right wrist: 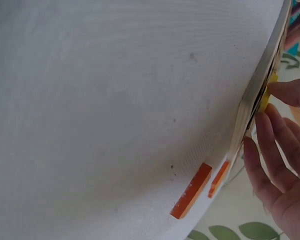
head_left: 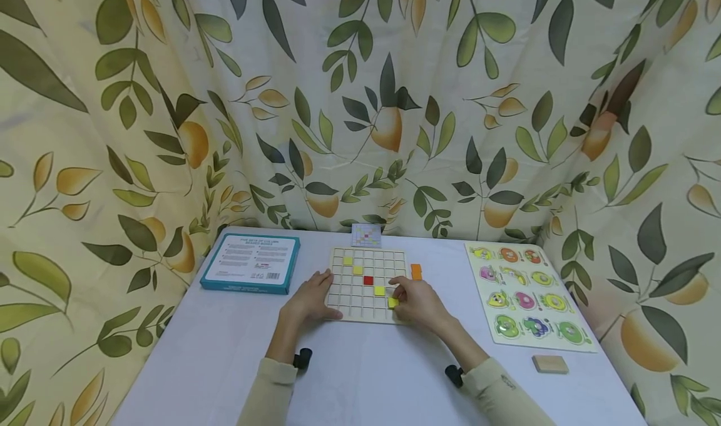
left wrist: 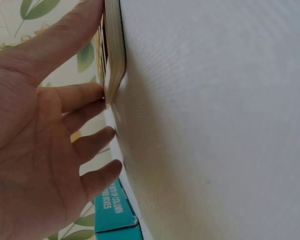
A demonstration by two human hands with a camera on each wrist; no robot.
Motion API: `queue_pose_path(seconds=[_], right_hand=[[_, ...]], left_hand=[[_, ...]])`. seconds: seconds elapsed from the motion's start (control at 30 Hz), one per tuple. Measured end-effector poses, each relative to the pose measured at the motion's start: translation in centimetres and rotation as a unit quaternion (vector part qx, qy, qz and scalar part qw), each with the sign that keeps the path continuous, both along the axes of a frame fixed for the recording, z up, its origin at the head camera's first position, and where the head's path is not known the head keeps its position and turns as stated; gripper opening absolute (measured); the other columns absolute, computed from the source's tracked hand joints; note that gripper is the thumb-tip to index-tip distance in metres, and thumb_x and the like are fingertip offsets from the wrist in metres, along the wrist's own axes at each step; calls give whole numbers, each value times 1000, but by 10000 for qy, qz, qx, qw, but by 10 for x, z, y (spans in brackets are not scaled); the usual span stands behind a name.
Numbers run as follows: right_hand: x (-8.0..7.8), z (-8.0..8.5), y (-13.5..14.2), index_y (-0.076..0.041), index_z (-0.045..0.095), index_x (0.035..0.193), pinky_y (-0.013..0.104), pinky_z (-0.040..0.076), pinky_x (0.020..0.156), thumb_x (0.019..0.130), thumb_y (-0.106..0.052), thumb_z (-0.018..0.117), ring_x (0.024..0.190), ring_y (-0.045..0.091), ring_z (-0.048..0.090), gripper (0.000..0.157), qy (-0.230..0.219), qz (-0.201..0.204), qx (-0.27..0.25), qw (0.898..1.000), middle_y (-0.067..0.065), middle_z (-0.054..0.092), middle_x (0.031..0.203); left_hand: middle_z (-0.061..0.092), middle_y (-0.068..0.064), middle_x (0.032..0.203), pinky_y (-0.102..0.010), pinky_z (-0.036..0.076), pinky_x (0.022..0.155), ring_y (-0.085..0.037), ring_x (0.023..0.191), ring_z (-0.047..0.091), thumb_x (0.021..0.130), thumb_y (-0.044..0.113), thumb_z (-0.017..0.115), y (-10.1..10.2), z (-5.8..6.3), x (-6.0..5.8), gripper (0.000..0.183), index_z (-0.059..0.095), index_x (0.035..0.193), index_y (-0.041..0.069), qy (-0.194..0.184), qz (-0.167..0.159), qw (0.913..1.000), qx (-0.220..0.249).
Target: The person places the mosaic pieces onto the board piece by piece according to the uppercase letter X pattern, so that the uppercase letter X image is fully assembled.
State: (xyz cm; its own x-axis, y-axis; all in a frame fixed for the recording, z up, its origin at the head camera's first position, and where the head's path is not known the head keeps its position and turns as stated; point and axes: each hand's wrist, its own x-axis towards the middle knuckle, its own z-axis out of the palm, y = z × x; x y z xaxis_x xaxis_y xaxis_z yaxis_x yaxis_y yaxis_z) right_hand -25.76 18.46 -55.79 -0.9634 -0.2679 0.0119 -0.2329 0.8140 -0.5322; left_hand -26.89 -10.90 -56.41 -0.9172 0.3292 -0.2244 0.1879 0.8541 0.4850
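Note:
A pale wooden grid board (head_left: 352,301) lies on the white table. A diagonal line of square tiles runs across it: yellow tile (head_left: 348,261), another yellow tile (head_left: 358,269), a red tile (head_left: 368,280), then a yellow tile (head_left: 380,291). At the lower right of the grid, my right hand (head_left: 419,302) pinches one more yellow tile (right wrist: 265,100) between thumb and fingers, low on the board. My left hand (head_left: 308,298) rests along the board's left edge, thumb at the near corner, fingers spread and fairly straight in the left wrist view.
Two orange blocks (head_left: 416,271) lie just right of the board. A small pattern card (head_left: 366,234) stands behind it. On the left is a teal box (head_left: 248,263); on the right, a fruit picture board (head_left: 496,316) and a small wooden block (head_left: 550,364). A leafy curtain (head_left: 372,163) surrounds the table.

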Motion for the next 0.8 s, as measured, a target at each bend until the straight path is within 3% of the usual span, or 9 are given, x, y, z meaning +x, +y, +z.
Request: queue_pose_path(seconds=[0.17,0.47,0.8], right_hand=[[-3,-4,-2,-11,69,127,33,54,76,71,3,80,80,11,60,59,-42,-5,-66,10000,-7,72,89],[-1,-5,1,-9,72,121,36,59,82,73,4,81,86,11,67,51,11,17,-336,9994,-4,74,93],[0,-4,5,-8,74,118,35,59,82,81,4,81,87,11,65,40,84,22,-465,9989,-4,72,95]], left_hand=[[23,-9,173,-50,17,130,-32,161,15,82,41,89,0,-2,0,105,32,163,5,16,20,10000,-22],[27,-13,171,-52,19,129,-35,160,17,82,37,89,2,6,1,103,34,162,2,8,-42,10000,37],[24,-8,173,-51,19,129,-32,160,16,79,41,90,0,-7,-4,107,34,163,7,65,21,10000,11]])
